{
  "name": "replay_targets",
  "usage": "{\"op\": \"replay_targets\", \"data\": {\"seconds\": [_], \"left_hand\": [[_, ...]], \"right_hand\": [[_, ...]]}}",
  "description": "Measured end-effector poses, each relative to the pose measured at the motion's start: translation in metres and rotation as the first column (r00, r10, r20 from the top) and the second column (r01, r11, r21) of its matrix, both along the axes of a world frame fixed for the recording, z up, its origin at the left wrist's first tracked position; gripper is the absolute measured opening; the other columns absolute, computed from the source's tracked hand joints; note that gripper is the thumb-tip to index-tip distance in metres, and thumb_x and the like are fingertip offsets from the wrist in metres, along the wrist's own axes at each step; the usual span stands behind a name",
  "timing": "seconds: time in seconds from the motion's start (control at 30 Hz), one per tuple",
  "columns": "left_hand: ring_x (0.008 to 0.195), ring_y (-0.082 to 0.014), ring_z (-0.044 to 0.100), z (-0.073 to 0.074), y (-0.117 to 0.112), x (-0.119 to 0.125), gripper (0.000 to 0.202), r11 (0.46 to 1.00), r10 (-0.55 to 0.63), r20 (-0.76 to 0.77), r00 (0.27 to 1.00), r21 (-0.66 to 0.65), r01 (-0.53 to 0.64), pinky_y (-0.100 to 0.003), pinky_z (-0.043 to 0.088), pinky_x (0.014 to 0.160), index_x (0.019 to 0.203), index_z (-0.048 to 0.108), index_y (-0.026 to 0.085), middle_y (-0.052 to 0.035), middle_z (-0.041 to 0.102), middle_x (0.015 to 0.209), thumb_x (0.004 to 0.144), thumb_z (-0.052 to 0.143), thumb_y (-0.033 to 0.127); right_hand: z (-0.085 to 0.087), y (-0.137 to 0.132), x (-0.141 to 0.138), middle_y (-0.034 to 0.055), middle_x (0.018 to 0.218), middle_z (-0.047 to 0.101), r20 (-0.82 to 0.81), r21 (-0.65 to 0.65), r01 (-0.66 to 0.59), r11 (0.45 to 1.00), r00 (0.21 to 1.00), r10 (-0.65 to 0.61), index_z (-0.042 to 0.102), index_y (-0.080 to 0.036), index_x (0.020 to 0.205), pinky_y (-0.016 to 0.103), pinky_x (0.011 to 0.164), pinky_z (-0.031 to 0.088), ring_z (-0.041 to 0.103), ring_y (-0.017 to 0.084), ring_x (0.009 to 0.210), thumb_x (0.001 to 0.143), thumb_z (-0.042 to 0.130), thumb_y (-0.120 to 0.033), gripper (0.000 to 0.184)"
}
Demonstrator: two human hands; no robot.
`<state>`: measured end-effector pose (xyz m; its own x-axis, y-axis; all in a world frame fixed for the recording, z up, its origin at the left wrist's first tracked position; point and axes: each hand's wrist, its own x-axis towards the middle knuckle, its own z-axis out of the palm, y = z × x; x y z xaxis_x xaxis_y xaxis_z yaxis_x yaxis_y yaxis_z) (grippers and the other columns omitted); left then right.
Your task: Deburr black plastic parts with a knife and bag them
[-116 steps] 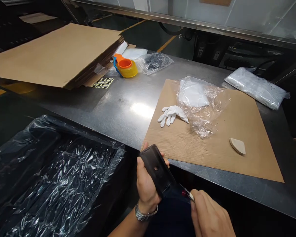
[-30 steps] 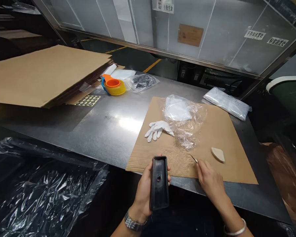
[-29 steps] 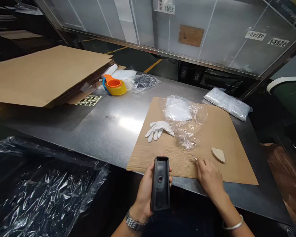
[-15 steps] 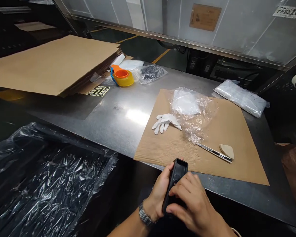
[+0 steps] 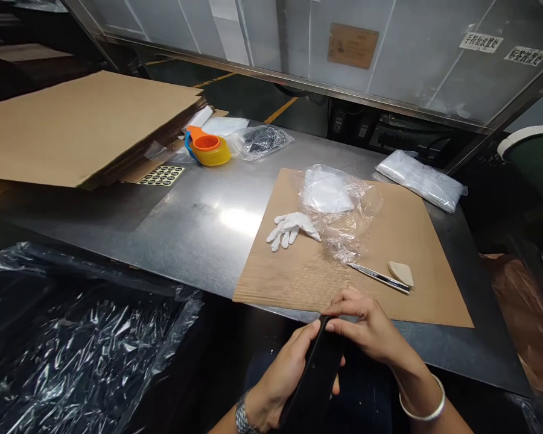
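A long black plastic part (image 5: 314,377) is held in front of me, below the steel table's near edge (image 5: 425,349). My left hand (image 5: 285,377) wraps it from underneath, a watch on that wrist. My right hand (image 5: 366,328), with a bracelet on its wrist, pinches the part's far end with closed fingers. A thin metal knife (image 5: 379,278) lies on the brown cardboard sheet (image 5: 434,253), apart from both hands, next to a small beige wedge (image 5: 400,273).
A white glove (image 5: 292,228) and a crumpled clear bag (image 5: 339,208) lie on the cardboard sheet. At the back left are a stack of cardboard (image 5: 85,120), an orange-and-yellow tape roll (image 5: 207,149) and a sticker sheet (image 5: 160,175). A black plastic-lined bin (image 5: 72,355) sits at my left.
My right hand laid the knife on the cardboard, then came back to the black part and now pinches its far end. The part has turned edge-on in my left hand.
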<state>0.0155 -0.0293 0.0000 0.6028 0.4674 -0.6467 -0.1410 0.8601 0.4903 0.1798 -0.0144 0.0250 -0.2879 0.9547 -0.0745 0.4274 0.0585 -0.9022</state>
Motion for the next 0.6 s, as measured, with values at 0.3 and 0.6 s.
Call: {"op": "replay_targets", "data": {"seconds": [0.3,0.6], "left_hand": [[0.046,-0.0133,0.058,-0.002,0.004,0.0,0.048,0.991,0.129,-0.016,0.992,0.028,-0.128,-0.022,0.043,0.045,0.1,0.063,0.011,-0.0073,0.066,0.064,0.084,0.043,0.052],[0.05,-0.0133,0.059,-0.006,-0.001,0.007,0.055,0.981,0.129,-0.023,0.991,0.152,-0.124,-0.02,0.042,0.042,0.127,0.046,0.018,-0.0051,0.065,0.072,0.083,0.048,0.051]], "right_hand": [[-0.015,-0.028,-0.006,0.0046,0.096,0.059,-0.017,-0.079,0.201,0.976,0.979,-0.203,0.058,-0.021,0.114,0.029,0.075,0.046,0.056,0.016,0.083,0.083,0.056,-0.034,0.033],[-0.03,-0.037,-0.015,-0.0007,0.058,0.057,-0.16,-0.402,0.355,0.844,0.88,-0.447,0.064,-0.013,0.103,0.02,0.042,0.037,0.048,0.008,0.043,0.083,0.051,-0.05,0.043]]}}
